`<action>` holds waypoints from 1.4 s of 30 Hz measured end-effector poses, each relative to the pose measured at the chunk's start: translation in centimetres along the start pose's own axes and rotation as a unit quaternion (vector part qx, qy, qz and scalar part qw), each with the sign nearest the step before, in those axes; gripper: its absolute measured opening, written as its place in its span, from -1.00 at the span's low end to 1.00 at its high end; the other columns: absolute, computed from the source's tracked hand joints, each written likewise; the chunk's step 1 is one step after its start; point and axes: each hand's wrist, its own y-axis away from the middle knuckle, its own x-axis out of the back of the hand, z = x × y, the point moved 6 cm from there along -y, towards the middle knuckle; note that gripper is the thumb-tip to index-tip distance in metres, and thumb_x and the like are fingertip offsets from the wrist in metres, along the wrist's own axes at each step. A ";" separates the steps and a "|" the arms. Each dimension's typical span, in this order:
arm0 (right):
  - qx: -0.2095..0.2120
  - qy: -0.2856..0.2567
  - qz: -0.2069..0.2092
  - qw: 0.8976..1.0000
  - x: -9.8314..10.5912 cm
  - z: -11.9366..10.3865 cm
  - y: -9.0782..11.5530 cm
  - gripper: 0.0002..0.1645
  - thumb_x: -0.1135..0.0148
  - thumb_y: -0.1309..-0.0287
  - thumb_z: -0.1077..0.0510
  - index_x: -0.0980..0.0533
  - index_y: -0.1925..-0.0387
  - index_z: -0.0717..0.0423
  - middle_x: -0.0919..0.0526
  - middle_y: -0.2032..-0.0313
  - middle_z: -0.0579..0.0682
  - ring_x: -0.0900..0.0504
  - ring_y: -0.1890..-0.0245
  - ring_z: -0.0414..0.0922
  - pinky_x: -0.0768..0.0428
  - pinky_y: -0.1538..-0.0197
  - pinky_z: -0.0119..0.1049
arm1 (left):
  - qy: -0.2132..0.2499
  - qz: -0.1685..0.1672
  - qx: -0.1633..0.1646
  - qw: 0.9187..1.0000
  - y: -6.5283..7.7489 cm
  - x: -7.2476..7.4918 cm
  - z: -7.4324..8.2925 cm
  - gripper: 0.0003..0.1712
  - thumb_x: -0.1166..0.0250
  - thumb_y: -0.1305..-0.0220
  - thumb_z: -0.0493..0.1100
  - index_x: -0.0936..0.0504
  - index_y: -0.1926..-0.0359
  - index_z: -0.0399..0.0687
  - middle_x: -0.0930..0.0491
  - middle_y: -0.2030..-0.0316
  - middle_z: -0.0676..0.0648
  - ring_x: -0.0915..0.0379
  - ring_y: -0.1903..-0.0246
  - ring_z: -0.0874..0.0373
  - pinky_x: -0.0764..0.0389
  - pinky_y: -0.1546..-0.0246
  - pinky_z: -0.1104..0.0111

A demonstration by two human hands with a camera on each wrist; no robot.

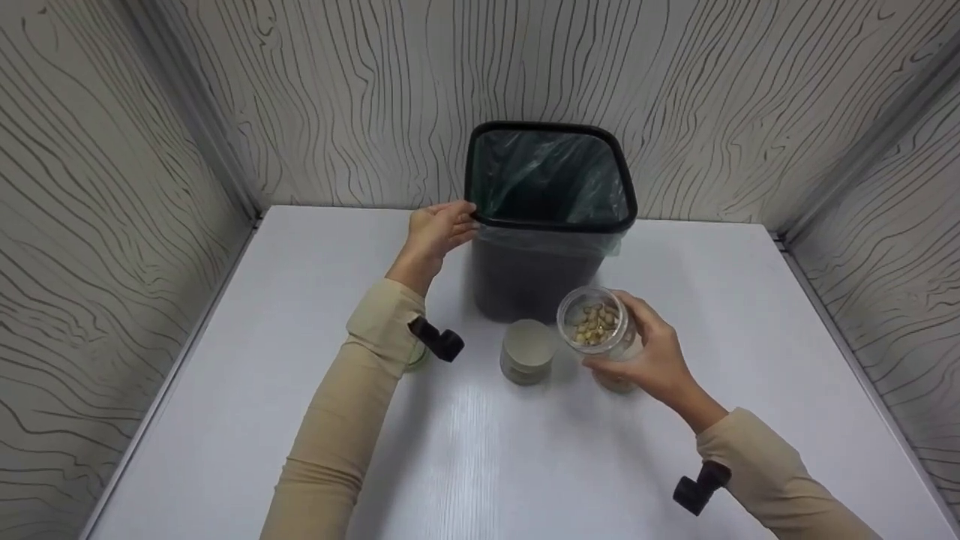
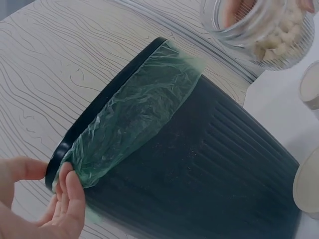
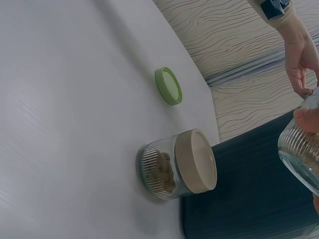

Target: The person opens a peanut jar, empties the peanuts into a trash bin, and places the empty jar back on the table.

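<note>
A dark trash bin (image 1: 555,225) with a black rim stands at the back, lined with a thin green bag (image 2: 134,109) folded over its edge. My left hand (image 1: 441,232) pinches the bin's near left corner, thumb and fingers on either side of the rim. In my right hand (image 1: 652,356) is a lidless ribbed glass jar (image 1: 619,345), tilted, its mouth towards the bin's front. Pale nut-like pieces (image 1: 596,324) lie inside it. Below, a lidded glass jar (image 1: 528,349) stands upright in front of the bin.
Another lidded jar (image 1: 616,384) stands on the white table (image 1: 465,465), mostly hidden under the held jar. A green lid (image 3: 168,86) lies on the table, largely covered by my left forearm in the head view. Wood-patterned panels (image 1: 360,97) enclose the back and sides.
</note>
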 end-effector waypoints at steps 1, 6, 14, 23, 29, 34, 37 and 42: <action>0.002 0.002 0.001 1.000 0.2 -0.2 -0.1 0.12 -0.64 0.56 0.41 -0.35 -0.23 0.37 -0.53 -0.15 0.26 -0.41 -0.12 -0.60 -0.32 -0.23 -0.80 | 0.004 -0.002 0.004 1.000 0.0 0.0 0.0 -0.58 -0.21 -0.29 -0.27 -0.48 -0.13 -0.37 -0.55 0.43 0.00 -0.59 0.47 0.28 -0.67 0.37 0.58; 0.016 0.014 0.003 1.000 1.0 -1.4 -1.0 0.11 -0.63 0.55 0.42 -0.35 -0.23 0.37 -0.53 -0.14 0.24 -0.41 -0.12 -0.60 -0.32 -0.24 -0.80 | 0.013 -0.005 0.017 1.000 0.0 0.1 0.0 -0.55 -0.22 -0.28 -0.28 -0.45 -0.16 -0.36 -0.54 0.37 -0.03 -0.60 0.47 0.27 -0.68 0.37 0.57; 0.064 0.016 0.010 0.998 2.5 -3.7 -2.3 0.12 -0.62 0.55 0.45 -0.33 -0.24 0.41 -0.51 -0.14 0.26 -0.41 -0.16 -0.57 -0.33 -0.27 -0.76 | 0.009 0.000 0.024 1.000 0.0 -0.1 0.0 -0.53 -0.23 -0.25 -0.29 -0.45 -0.16 -0.39 -0.58 0.42 -0.04 -0.61 0.51 0.26 -0.69 0.39 0.56; 0.076 0.042 0.033 0.996 4.1 -5.7 -3.8 0.09 -0.62 0.49 0.42 -0.34 -0.25 0.35 -0.52 -0.12 0.23 -0.40 -0.14 -0.57 -0.33 -0.24 -0.78 | 0.020 -0.001 0.031 0.999 0.0 -0.2 -0.1 -0.53 -0.25 -0.23 -0.30 -0.45 -0.15 -0.38 -0.59 0.47 -0.02 -0.62 0.53 0.26 -0.69 0.39 0.55; 0.057 0.046 0.050 0.996 4.9 -6.1 -4.4 0.08 -0.63 0.46 0.39 -0.35 -0.26 0.31 -0.53 -0.11 0.14 -0.42 -0.12 -0.51 -0.34 -0.22 -0.77 | 0.021 0.008 0.030 0.999 0.1 0.0 -0.2 -0.54 -0.25 -0.22 -0.30 -0.47 -0.14 -0.38 -0.59 0.45 -0.03 -0.62 0.53 0.26 -0.69 0.41 0.56; 0.027 0.062 0.064 0.996 5.8 -6.2 -5.0 0.08 -0.62 0.41 0.36 -0.33 -0.28 0.29 -0.52 -0.14 0.14 -0.38 -0.12 -0.54 -0.26 -0.24 -0.81 | 0.028 0.008 0.028 0.999 0.0 0.0 -0.3 -0.53 -0.26 -0.22 -0.30 -0.47 -0.14 -0.37 -0.59 0.44 -0.03 -0.61 0.53 0.27 -0.68 0.41 0.56; 0.021 0.080 0.073 0.994 6.3 -6.3 -5.4 0.09 -0.63 0.41 0.32 -0.32 -0.28 0.31 -0.51 -0.15 0.19 -0.35 -0.10 -0.58 -0.22 -0.24 -0.83 | 0.028 0.009 0.029 0.999 0.0 -0.1 -0.4 -0.54 -0.26 -0.22 -0.30 -0.47 -0.14 -0.36 -0.58 0.42 -0.03 -0.60 0.51 0.27 -0.68 0.41 0.56; 0.021 0.109 0.088 0.990 7.3 -6.2 -6.0 0.10 -0.63 0.42 0.31 -0.32 -0.29 0.32 -0.50 -0.16 0.23 -0.29 -0.07 -0.63 -0.22 -0.19 -0.81 | 0.021 0.013 0.022 0.999 0.1 -0.2 -0.5 -0.52 -0.25 -0.24 -0.28 -0.45 -0.17 -0.35 -0.55 0.33 -0.06 -0.60 0.47 0.26 -0.68 0.38 0.58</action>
